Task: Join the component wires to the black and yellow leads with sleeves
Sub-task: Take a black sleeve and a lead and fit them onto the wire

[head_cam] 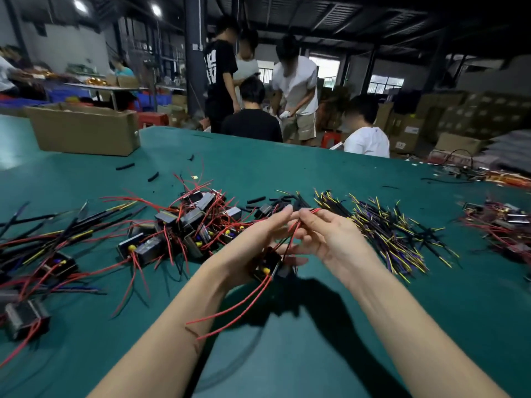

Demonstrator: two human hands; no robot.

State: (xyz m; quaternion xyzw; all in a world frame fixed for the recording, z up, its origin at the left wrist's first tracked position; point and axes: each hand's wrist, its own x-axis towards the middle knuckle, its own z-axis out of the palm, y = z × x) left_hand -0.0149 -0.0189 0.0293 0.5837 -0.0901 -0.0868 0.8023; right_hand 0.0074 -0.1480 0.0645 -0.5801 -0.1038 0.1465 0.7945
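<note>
Green felt covers the wide workbench (316,168) in a dim warehouse, where I see several people standing beyond its far edge. My left hand (255,239) cradles a small black boxy component (265,261) above the bench, its thin red wires (230,314) trailing toward me. My right hand (321,234) pinches a red wire tip against the left fingertips. Loose black and yellow leads (385,231) are heaped just right of my hands.
</note>
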